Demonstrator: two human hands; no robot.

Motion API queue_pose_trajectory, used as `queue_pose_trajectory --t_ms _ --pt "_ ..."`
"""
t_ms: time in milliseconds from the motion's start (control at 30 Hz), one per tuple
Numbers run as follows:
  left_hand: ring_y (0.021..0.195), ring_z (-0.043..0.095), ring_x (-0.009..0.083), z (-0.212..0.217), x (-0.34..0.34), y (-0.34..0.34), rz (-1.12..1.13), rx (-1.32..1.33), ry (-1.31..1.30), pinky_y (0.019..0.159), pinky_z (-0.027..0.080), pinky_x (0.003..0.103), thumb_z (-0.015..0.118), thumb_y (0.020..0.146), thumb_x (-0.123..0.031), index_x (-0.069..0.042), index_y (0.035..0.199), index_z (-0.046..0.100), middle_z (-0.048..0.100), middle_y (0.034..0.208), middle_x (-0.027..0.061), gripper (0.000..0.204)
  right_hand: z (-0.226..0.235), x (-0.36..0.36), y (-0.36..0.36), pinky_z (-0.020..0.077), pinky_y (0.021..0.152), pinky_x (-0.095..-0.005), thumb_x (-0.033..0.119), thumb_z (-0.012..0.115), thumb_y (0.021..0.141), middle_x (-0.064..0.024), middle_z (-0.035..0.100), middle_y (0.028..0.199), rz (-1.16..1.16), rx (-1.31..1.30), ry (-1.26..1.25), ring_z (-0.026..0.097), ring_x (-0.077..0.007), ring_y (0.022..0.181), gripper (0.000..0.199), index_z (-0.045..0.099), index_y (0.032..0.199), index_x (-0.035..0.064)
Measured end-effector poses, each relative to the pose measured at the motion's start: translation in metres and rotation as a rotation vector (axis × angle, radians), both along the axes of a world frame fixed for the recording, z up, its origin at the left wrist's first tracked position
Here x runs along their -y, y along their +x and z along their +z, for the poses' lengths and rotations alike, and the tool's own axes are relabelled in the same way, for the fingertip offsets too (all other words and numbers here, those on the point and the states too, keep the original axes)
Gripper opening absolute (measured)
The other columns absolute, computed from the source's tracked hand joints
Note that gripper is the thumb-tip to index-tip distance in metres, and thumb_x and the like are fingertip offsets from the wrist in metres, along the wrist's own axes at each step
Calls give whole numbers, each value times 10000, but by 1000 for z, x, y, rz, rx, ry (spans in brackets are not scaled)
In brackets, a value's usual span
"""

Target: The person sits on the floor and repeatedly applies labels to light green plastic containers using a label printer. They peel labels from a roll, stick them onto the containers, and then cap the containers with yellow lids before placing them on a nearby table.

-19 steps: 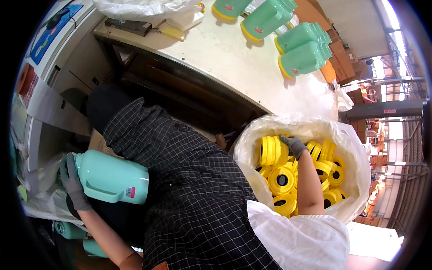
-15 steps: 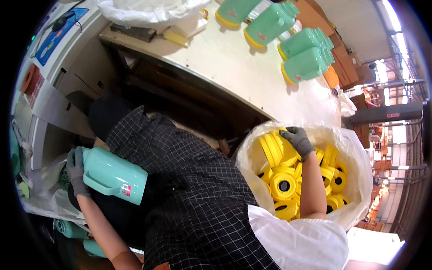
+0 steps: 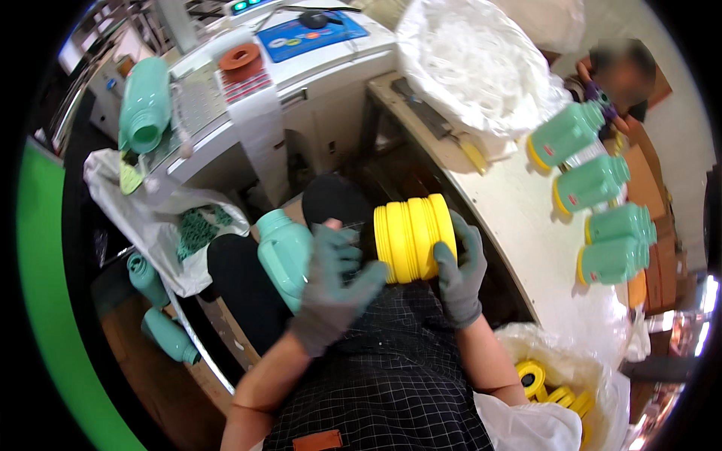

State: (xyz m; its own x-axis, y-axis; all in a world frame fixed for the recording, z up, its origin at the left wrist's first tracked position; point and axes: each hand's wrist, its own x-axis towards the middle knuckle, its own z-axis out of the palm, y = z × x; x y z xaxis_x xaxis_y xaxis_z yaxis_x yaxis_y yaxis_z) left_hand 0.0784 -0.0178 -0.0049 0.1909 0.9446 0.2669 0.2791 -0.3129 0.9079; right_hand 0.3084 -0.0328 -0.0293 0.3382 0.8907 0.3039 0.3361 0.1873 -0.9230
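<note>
Yellow ribbed round bases (image 3: 410, 239), held together as a stack, lie sideways above my lap. My right hand (image 3: 462, 274), in a grey glove, grips their right end with the thumb at the front. My left hand (image 3: 335, 282), gloved too and slightly blurred, has its fingers spread just left of the stack; I cannot tell whether a fingertip touches it. Behind that hand a mint-green handled jug (image 3: 282, 244) leans across my lap, its neck pointing away and its lower part hidden by the hand.
On the white table (image 3: 500, 225) stand several mint jugs (image 3: 575, 184) with yellow bases, near a bag of white rings (image 3: 474, 71). More yellow bases (image 3: 531, 376) fill a plastic-lined container at lower right. Another jug (image 3: 147, 105) lies on the left machine. A person (image 3: 617, 83) is beyond the table.
My right hand has lifted the yellow bases from the bag to above my lap. My left hand has let go of the jug, which now rests on my lap. The view has swung left.
</note>
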Motion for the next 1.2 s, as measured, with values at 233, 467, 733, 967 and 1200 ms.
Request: queue_pose_trajectory --t_ms 233,467,733,967,1200 --pt "1086 711 240 -33 -1 44 70 275 -339 937 593 391 900 884 -266 40 1341 452 672 1223 175 709 -2 -5 -17 541 869 -348 268 766 909 -124 640 1106 38 229 122 635 -217 940 544 658 1352 -29" --pt "1046 713 200 -42 5 63 152 401 -374 938 600 370 912 874 -222 29 1362 490 705 1188 134 693 -45 -43 52 568 878 -345 221 620 1079 -128 735 1081 -126 -135 -33 686 -210 992 316 705 1218 -50" --pt "1169 678 229 -69 9 43 -7 475 -160 1038 563 362 798 979 -131 21 1454 445 632 1326 144 611 7 -56 126 540 910 -430 196 817 876 -161 670 1106 -489 712 327 642 -316 997 526 668 1339 -5" --pt "1129 680 203 -60 -3 52 40 460 -237 1009 560 346 802 975 -153 19 1399 488 636 1292 136 555 -33 -78 157 482 1034 -502 209 822 874 -177 663 1285 -349 1035 192 612 -398 1177 491 678 1321 67" --pt "1109 676 185 -55 -6 51 99 442 -244 987 569 327 782 1001 -225 17 1405 495 657 1215 111 551 -8 -19 -12 521 964 -470 364 807 904 -185 639 1176 311 501 186 631 -381 1071 575 661 1350 33"
